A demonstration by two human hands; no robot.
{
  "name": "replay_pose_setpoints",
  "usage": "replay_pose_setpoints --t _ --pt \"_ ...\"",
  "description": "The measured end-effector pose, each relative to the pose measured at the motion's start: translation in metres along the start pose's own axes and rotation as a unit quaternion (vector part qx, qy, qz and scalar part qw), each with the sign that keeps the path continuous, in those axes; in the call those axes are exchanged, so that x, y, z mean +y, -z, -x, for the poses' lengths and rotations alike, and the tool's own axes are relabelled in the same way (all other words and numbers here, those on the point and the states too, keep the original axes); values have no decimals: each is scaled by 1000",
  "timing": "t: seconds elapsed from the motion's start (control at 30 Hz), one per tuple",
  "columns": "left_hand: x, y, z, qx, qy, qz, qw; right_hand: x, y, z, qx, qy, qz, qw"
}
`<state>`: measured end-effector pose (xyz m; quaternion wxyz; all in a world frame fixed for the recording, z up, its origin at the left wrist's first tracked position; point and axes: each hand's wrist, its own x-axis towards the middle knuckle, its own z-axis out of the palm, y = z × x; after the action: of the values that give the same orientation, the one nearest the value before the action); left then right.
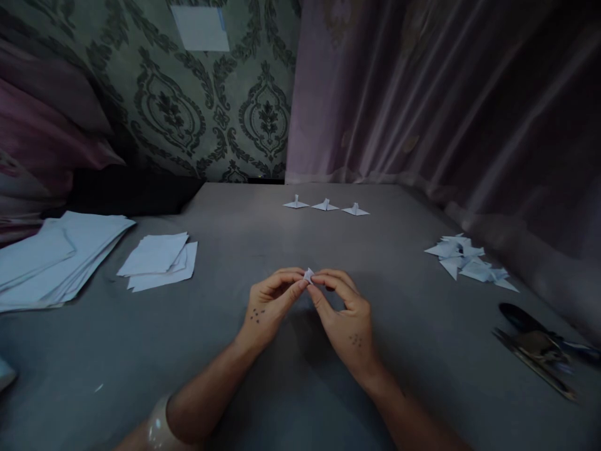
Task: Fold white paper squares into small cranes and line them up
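Note:
Between my fingertips, above the middle of the grey surface, is a small folded white paper piece. My left hand pinches its left side between thumb and fingers. On the other side, my right hand grips it the same way. Fingers cover much of the paper, so its full shape is hidden. Farther back stand three small folded paper figures in a row: a left one, a middle one and a right one, each with pointed ends and an upright middle.
Large white sheets lie stacked at the left, with a smaller stack of paper pieces beside them. A heap of folded paper figures lies at the right. Nearer me are dark-handled tools, blurred. A patterned wall and curtain border the surface.

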<state>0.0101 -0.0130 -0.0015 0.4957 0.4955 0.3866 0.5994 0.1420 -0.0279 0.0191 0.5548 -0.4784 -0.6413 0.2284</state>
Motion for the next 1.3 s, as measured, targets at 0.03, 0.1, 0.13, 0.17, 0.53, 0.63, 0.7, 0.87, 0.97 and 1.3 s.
replay_pose_setpoints --t 0.03,0.1,0.13,0.17,0.53,0.63,0.7,0.87,0.97,1.3 --pt "0 0 0 -3 0 1 1000 -1 0 0 -1 -3 -2 1000" --pt "-1 0 1 -7 5 9 1000 -1 1 1 -7 -7 -6 1000" --pt "-1 0 1 -9 11 15 1000 -2 1 1 -11 -10 -9 1000" --pt "-1 0 1 -10 16 22 1000 -2 1 1 -14 -11 -11 1000" --pt "9 2 0 -50 -11 -39 998 -4 0 1 -9 -10 -18 1000" --pt "8 1 1 -45 -8 -31 998 -3 0 1 -15 -10 -13 1000" --pt "7 0 1 -38 -4 -18 999 -3 1 1 -16 -10 -11 1000" --pt "7 0 1 -40 -4 -7 999 -2 0 1 -18 -17 -13 1000" --pt "7 2 1 -47 -13 -33 998 -1 0 2 -12 -20 -20 1000" --pt "11 4 0 -48 -18 -68 996 -3 -1 2 -29 -28 -18 999"
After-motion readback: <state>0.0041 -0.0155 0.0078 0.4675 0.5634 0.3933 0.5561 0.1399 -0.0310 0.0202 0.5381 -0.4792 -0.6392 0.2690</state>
